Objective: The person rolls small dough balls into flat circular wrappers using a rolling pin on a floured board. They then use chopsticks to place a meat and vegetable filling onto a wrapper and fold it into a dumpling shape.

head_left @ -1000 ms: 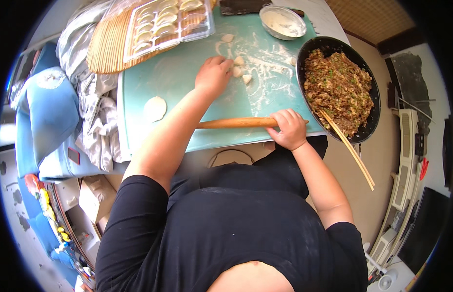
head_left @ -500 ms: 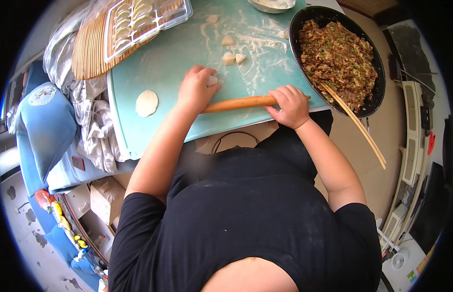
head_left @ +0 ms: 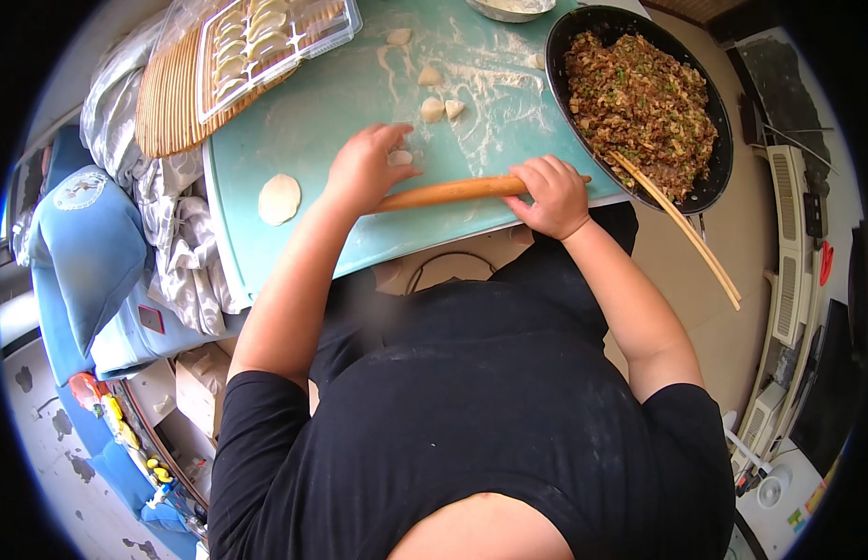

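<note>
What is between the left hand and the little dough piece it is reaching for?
Nothing visible. The left hand already has its fingers at the small dough piece on the mat. The rolling pin lies just behind the hand, under the right hand.

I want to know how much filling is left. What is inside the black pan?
The black pan holds a brown minced filling flecked with green, nearly covering its bottom. Chopsticks rest on its near rim, tips in the filling. How deep the filling goes cannot be seen.

Right hand (head_left: 548, 194) gripping rolling pin (head_left: 452, 192), left hand (head_left: 362, 168) over dough piece (head_left: 399, 158); flour-dusted mat (head_left: 312, 121)
</note>
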Demonstrator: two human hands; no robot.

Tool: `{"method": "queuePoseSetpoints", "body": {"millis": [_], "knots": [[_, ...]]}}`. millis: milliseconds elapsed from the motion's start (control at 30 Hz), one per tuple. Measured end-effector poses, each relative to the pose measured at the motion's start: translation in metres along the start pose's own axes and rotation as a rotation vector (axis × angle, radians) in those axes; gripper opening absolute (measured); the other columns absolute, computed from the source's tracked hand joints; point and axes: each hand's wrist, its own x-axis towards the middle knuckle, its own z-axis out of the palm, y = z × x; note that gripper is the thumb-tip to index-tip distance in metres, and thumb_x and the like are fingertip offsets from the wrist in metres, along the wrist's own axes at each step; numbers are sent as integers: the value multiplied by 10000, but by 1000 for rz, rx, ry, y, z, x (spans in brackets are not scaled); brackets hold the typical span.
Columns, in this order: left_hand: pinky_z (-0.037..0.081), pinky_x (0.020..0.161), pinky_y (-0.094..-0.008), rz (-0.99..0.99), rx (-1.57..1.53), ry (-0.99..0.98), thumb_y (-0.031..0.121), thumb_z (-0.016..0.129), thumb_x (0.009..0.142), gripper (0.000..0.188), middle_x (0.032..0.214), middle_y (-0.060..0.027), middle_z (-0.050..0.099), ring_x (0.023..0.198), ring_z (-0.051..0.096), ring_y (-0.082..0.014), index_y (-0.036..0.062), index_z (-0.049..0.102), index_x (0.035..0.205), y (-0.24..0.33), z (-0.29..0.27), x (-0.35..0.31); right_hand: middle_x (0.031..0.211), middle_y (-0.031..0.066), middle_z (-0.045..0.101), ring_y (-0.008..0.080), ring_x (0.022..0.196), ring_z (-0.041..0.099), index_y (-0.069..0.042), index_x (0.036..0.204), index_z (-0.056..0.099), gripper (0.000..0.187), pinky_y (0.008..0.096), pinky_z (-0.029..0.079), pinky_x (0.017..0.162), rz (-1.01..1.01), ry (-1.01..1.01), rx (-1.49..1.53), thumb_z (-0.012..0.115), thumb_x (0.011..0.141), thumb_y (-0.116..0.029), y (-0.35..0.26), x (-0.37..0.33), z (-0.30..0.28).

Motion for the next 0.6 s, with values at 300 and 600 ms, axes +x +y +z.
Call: {"method": "queuePoseSetpoints", "body": {"millis": [300,600], "knots": [[139,1102,-515,75,478,162,389,454,925,598,1488,-154,225,1367,176,-389,65,312,1407,-18,49,35,857,23,565,220,775,553,-114,959,581,409,339,440,651,14,-19,18,748,615,-259,1,-3,0],[141,1103,-506,69,534,177,373,472,920,570,1490,-145,226,1370,177,-377,97,335,1400,-21,42,38,853,17,554,215,775,550,-124,976,581,410,340,434,648,15,-4,24,735,631,-283,-2,-4,1]]}}
